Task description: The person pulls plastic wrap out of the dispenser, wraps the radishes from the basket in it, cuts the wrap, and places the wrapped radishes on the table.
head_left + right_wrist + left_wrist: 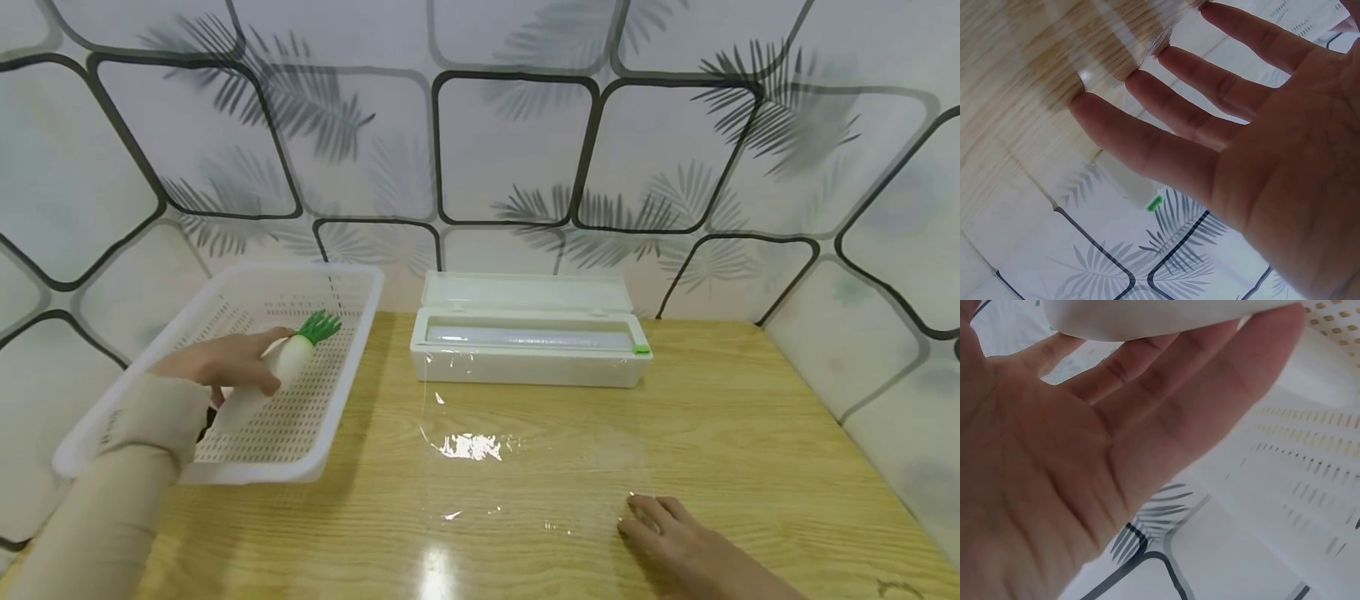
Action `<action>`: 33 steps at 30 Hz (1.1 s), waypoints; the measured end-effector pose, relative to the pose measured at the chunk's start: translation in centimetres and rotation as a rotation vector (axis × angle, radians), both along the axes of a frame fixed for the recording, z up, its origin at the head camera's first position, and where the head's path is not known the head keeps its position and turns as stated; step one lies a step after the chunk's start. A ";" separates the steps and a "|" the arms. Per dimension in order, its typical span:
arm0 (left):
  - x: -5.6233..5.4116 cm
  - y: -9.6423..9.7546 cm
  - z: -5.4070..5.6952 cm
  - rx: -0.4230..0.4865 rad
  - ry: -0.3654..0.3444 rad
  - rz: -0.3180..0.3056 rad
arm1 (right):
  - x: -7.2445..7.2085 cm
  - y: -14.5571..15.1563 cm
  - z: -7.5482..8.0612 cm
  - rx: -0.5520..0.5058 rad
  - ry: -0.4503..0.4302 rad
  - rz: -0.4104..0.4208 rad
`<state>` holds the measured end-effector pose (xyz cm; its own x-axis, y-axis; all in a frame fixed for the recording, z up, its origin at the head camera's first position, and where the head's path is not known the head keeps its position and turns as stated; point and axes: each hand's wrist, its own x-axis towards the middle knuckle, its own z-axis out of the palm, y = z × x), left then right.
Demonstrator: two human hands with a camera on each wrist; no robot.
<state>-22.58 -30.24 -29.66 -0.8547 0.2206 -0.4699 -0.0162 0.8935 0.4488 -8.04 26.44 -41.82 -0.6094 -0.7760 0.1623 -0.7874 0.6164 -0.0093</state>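
Left of the white dispenser box (532,369), the left hand (228,362) is clamped round a green-topped white radish (295,360), over a perforated basket (255,474). Clear film (525,475) lies before the box; near the box's front right, the right hand (678,537) rests fingertips down, fingers extended, slightly apart.

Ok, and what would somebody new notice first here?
Probably the white radish with its green top, gripped by the left hand over the white basket, at left. Next, the shiny clear film on the wooden table, in front of the open white box, with the right hand near its right edge.
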 end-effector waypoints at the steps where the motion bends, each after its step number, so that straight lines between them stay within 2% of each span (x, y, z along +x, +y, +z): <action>1: 0.1 -0.1 0.2 0.008 0.017 -0.006 | 0.0 0.0 0.0 0.001 -0.005 -0.003; 7: 0.7 -0.1 1.0 0.045 0.119 -0.051 | 0.1 0.0 0.0 0.028 -0.049 -0.018; 13: 1.1 0.6 1.6 0.056 0.273 -0.152 | 0.2 0.0 0.0 0.023 -0.042 -0.020; 17: 1.3 1.4 2.2 0.032 0.358 -0.195 | 0.2 -0.1 0.1 0.015 -0.037 -0.020; 21: 1.6 2.5 2.9 0.028 0.396 -0.229 | 0.2 -0.1 0.2 0.014 -0.038 -0.017; 26: 2.0 4.2 3.8 0.054 0.397 -0.252 | 0.1 -0.1 0.2 0.015 -0.045 -0.018; 33: 2.7 6.3 4.6 0.111 0.388 -0.277 | 0.2 -0.2 0.1 -0.003 -0.009 -0.002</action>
<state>-19.90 -23.92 -25.04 -0.8641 0.4954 -0.0887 0.4031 0.7867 0.4676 -7.88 26.27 -41.75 -0.6127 -0.7742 0.1589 -0.7858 0.6182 -0.0180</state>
